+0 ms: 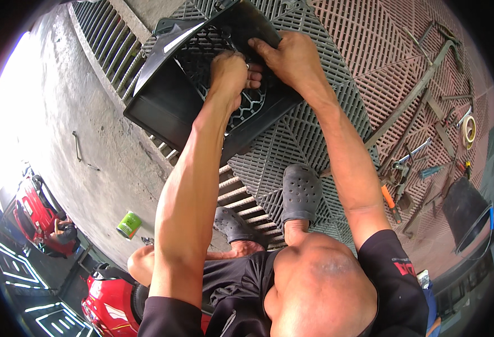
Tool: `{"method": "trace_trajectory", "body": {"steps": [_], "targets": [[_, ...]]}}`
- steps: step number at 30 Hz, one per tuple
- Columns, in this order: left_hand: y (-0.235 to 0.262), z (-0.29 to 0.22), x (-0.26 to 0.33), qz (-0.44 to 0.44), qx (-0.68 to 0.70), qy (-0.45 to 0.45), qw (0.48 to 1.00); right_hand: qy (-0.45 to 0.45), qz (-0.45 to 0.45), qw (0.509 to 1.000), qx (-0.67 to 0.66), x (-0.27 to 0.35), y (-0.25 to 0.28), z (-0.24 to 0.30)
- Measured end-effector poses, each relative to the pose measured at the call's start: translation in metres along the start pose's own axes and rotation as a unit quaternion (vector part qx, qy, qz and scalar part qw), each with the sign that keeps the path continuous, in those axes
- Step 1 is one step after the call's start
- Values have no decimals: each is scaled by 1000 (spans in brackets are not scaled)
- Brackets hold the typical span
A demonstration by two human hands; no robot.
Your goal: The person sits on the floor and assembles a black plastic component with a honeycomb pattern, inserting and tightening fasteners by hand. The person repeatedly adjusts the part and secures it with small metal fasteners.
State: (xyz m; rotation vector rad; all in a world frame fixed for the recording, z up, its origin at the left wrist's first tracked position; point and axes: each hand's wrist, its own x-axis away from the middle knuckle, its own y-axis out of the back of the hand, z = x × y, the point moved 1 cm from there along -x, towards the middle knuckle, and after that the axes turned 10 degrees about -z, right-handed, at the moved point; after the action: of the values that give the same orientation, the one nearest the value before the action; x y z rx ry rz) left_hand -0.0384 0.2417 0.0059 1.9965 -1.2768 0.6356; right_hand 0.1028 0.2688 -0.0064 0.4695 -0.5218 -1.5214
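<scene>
A large black plastic housing (163,106), box-like with raised walls, lies tilted over the floor grating in front of me. At its bottom is a honeycomb-patterned mesh (251,106). My left hand (231,74) reaches down inside it, fingers curled close to the mesh; whatever they pinch is hidden. Around the housing's right wall my right hand (296,60) is closed, with its thumb on the inner face.
Grey clogs (302,194) are on my feet, just below the housing. Right, on the red mat (365,33), lie long metal bars, an orange-handled tool (391,203) and a tape roll (469,132). Left are a green can (129,224), a wrench (77,147) and red vehicles (106,306).
</scene>
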Motion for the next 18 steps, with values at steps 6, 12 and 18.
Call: {"method": "trace_trajectory", "body": {"steps": [6,12,18], "targets": [[45,-11,-6,-103,-243,-145,954,23,-5,999,22,1,-2,-6],[55,-40,-15,-87,-380,-290,874,22,-12,1000,-1,1,-5,-6],[61,-52,-26,-17,-475,-272,837,1,1,1000,0,2,-2,-4]]}}
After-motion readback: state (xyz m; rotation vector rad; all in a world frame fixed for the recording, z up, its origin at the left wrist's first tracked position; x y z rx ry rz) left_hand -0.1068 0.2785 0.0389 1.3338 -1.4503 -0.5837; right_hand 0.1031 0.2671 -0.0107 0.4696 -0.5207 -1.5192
